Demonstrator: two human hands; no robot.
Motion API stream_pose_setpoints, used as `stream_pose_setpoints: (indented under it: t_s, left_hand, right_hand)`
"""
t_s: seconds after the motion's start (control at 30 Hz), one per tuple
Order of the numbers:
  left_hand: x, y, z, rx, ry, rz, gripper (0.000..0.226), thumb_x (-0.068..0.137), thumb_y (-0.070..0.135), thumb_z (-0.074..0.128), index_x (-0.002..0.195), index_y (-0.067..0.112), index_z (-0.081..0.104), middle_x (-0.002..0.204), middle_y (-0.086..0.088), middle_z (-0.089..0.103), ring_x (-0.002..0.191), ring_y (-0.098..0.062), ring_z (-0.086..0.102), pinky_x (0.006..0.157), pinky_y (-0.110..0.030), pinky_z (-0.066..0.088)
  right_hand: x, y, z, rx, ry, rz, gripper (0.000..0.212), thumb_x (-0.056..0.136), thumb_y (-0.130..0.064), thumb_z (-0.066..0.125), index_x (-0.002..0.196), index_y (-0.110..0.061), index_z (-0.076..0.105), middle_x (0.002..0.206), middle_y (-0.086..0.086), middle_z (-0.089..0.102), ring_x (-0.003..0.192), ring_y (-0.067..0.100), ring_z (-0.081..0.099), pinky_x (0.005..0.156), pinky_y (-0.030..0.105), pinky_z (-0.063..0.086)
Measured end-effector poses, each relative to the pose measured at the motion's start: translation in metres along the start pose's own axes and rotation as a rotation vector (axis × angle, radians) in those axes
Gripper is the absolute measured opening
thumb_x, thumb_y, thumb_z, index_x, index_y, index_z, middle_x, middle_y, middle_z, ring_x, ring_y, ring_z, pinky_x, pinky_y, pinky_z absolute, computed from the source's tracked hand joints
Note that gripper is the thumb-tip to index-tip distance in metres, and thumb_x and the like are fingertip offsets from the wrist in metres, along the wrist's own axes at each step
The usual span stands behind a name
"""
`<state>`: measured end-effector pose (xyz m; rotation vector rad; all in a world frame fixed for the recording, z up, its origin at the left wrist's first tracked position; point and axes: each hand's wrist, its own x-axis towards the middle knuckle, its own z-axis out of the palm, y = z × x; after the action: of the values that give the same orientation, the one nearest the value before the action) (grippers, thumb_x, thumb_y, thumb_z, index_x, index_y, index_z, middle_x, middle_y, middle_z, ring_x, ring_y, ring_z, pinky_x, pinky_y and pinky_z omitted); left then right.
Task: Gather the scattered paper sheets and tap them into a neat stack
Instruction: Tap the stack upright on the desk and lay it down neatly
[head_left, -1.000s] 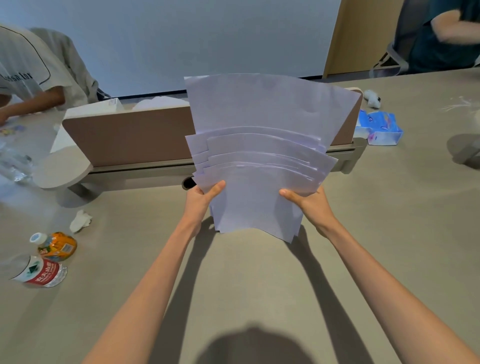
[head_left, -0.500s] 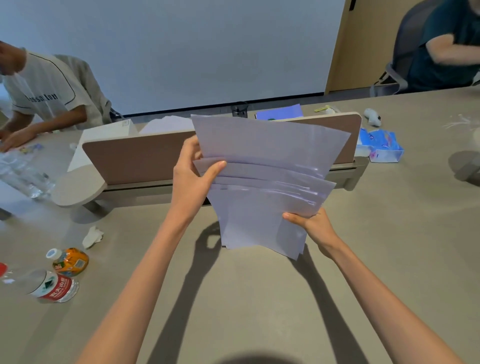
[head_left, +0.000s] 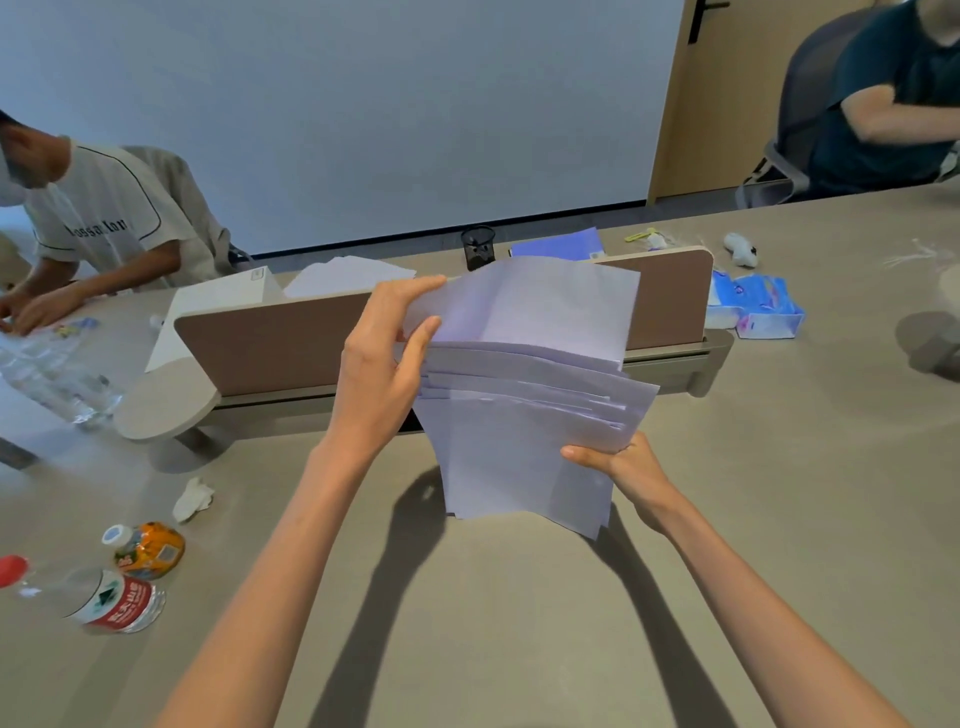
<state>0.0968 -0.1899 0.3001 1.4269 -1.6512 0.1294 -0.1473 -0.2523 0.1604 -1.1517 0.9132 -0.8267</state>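
I hold a bundle of several white paper sheets (head_left: 524, 415) upright above the grey table (head_left: 519, 623), in the middle of the view. The sheets are fanned, their top edges stepped one behind another, and the rearmost sheet stands tallest. My left hand (head_left: 384, 358) grips the upper left edge of the bundle, thumb in front and fingers curled over the tallest sheet's top. My right hand (head_left: 618, 462) pinches the lower right side, thumb on the front face. The bundle's bottom edge hangs just above the tabletop.
A brown desk divider (head_left: 270, 343) on a grey base stands right behind the sheets. Two plastic bottles (head_left: 119, 577) and a crumpled tissue (head_left: 193, 499) lie at the left. A blue tissue pack (head_left: 758, 312) lies at the right. Two people sit at the far left and far right.
My left hand has climbed from the bundle's lower left corner to its upper left edge. The fanned sheets have slid closer together, and my right hand has kept its hold.
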Motion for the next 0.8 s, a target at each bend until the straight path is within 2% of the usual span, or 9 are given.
stream_pose_setpoints:
  t_s: [0.1, 0.2, 0.4, 0.47, 0.53, 0.63, 0.7, 0.73, 0.8]
  left_hand:
    - [-0.009, -0.006, -0.001, -0.023, -0.035, -0.053, 0.022, 0.098, 0.007, 0.053, 0.118, 0.012, 0.062, 0.11, 0.007, 0.063, 0.098, 0.0, 0.058, 0.076, -0.017, 0.046]
    - [-0.013, -0.011, -0.008, -0.021, -0.015, -0.104, 0.021, 0.095, 0.013, 0.058, 0.116, 0.017, 0.061, 0.1, 0.008, 0.065, 0.095, -0.008, 0.063, 0.078, -0.037, 0.054]
    - [0.015, 0.004, -0.031, 0.016, -0.263, -0.083, 0.058, 0.083, 0.028, 0.072, 0.135, 0.036, 0.047, 0.111, 0.015, 0.065, 0.108, -0.009, 0.063, 0.096, -0.044, 0.049]
    - [0.028, 0.009, -0.037, 0.06, -0.418, -0.078, 0.054, 0.08, 0.034, 0.071, 0.129, 0.043, 0.05, 0.104, 0.018, 0.066, 0.101, -0.008, 0.064, 0.093, -0.043, 0.051]
    - [0.036, 0.014, -0.038, 0.208, -0.574, -0.06, 0.038, 0.082, 0.044, 0.066, 0.119, 0.044, 0.058, 0.097, 0.02, 0.069, 0.096, -0.008, 0.065, 0.088, -0.04, 0.052]
    - [0.037, 0.028, -0.022, 0.406, -0.743, 0.007, 0.015, 0.096, 0.042, 0.052, 0.104, 0.035, 0.063, 0.085, 0.014, 0.067, 0.093, -0.019, 0.062, 0.078, -0.037, 0.05]
    - [0.03, 0.033, -0.007, 0.425, -0.791, 0.024, 0.017, 0.102, 0.033, 0.045, 0.09, 0.03, 0.057, 0.066, 0.014, 0.052, 0.085, -0.025, 0.058, 0.068, -0.034, 0.045]
    - [0.026, 0.033, -0.002, 0.419, -0.801, 0.026, 0.019, 0.102, 0.03, 0.043, 0.086, 0.028, 0.052, 0.062, 0.013, 0.046, 0.082, -0.027, 0.056, 0.065, -0.033, 0.042]
    - [0.018, 0.03, 0.003, 0.37, -0.82, -0.002, 0.023, 0.102, 0.034, 0.044, 0.084, 0.024, 0.054, 0.063, 0.009, 0.047, 0.077, -0.027, 0.055, 0.06, -0.033, 0.04]
  right_hand:
    - [0.001, 0.0, 0.0, -0.004, -0.008, -0.008, 0.041, 0.074, -0.006, 0.079, 0.112, -0.017, 0.068, 0.11, 0.006, 0.072, 0.101, 0.024, 0.068, 0.091, 0.042, 0.055]
    - [0.002, 0.0, 0.0, -0.008, -0.018, -0.031, 0.041, 0.075, -0.006, 0.079, 0.111, -0.02, 0.068, 0.11, 0.004, 0.072, 0.102, 0.022, 0.068, 0.09, 0.038, 0.055]
    - [0.003, 0.002, 0.0, 0.0, -0.027, -0.071, 0.037, 0.076, 0.006, 0.074, 0.102, -0.021, 0.07, 0.104, 0.004, 0.074, 0.098, 0.017, 0.068, 0.087, 0.033, 0.055]
    - [0.002, 0.003, -0.001, 0.0, -0.041, -0.084, 0.039, 0.078, 0.013, 0.068, 0.1, -0.019, 0.07, 0.1, 0.002, 0.075, 0.094, 0.014, 0.069, 0.084, 0.033, 0.054]
    - [0.003, 0.005, -0.001, -0.029, -0.05, -0.076, 0.033, 0.08, 0.007, 0.07, 0.102, -0.017, 0.072, 0.101, 0.004, 0.074, 0.091, 0.012, 0.068, 0.081, 0.03, 0.054]
    - [0.007, 0.006, 0.004, -0.097, -0.044, -0.039, 0.02, 0.081, -0.002, 0.074, 0.099, -0.007, 0.073, 0.092, 0.005, 0.07, 0.081, 0.009, 0.061, 0.073, 0.019, 0.05]
    - [0.008, 0.006, 0.011, -0.083, -0.03, -0.051, 0.014, 0.084, 0.003, 0.068, 0.097, 0.0, 0.072, 0.086, 0.004, 0.068, 0.076, 0.005, 0.059, 0.068, 0.014, 0.048]
    - [0.008, 0.006, 0.013, -0.058, -0.006, -0.057, 0.013, 0.086, 0.005, 0.065, 0.096, -0.001, 0.072, 0.082, 0.0, 0.069, 0.074, 0.003, 0.059, 0.066, 0.014, 0.048]
    - [0.008, 0.006, 0.016, -0.031, 0.071, -0.086, 0.019, 0.088, 0.01, 0.058, 0.093, -0.003, 0.071, 0.075, -0.008, 0.071, 0.069, 0.0, 0.062, 0.063, 0.017, 0.051]
